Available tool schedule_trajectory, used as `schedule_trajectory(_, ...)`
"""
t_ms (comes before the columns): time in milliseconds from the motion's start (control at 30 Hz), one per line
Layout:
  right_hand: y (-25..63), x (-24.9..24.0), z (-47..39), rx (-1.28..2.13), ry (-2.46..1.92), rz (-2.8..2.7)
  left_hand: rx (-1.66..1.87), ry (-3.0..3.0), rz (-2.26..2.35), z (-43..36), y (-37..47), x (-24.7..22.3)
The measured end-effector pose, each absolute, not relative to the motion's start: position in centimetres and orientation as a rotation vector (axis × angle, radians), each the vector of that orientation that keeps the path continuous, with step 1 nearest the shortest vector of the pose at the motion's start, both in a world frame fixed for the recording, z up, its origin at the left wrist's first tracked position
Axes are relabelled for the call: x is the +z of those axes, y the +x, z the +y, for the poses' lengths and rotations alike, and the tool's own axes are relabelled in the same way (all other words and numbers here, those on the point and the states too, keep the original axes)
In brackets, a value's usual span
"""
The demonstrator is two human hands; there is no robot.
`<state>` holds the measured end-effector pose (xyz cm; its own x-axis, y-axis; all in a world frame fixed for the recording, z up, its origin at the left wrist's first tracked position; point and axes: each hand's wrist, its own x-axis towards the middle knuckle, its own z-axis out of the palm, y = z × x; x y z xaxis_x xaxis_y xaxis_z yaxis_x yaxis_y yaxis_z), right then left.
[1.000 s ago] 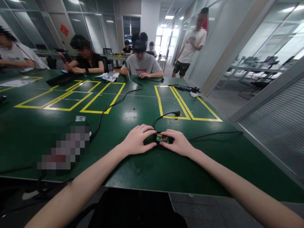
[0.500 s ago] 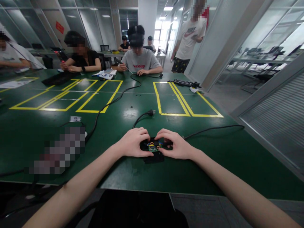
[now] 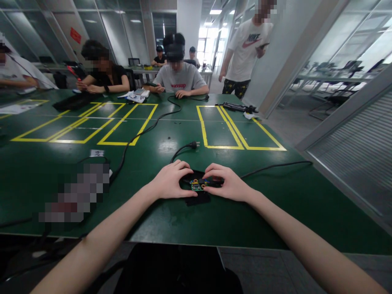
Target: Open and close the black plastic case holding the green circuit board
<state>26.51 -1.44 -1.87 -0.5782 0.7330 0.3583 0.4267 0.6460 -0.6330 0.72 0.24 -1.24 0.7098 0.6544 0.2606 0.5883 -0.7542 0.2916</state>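
A small green circuit board (image 3: 197, 186) with copper-coloured coils and wires lies low over the table in front of me. My left hand (image 3: 171, 179) curves round its left side, thumb at the near edge and fingers at the far edge. On the other side my right hand (image 3: 225, 183) has its thumb and fingers at the board's right end. Black casing around the board is partly hidden by my fingers. A flat black piece (image 3: 198, 199) rests on the table just below the board. Black cord emerges on both sides, ending in a plug (image 3: 194, 145) beyond my left hand.
The green table (image 3: 165, 228) carries yellow tape rectangles (image 3: 222, 147). A blurred-out object (image 3: 76, 192) and a long black cable (image 3: 125, 151) lie to my left. A black tripod-like item (image 3: 240, 107) lies at the far right. Several people sit across; one person (image 3: 245, 49) stands.
Both hands stay at the board with only slight shifts; my right fingers have spread a little from its far edge. Across the table, a seated person's tool hand and the standing person have moved.
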Motion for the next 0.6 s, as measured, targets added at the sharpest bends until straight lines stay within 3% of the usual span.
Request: schedule_trajectory(600, 26.15, -1.65, -1.41, 0.759, -0.951, -2.225, 0.513, 2.641, 0.889, 0.78, 0.62, -1.08)
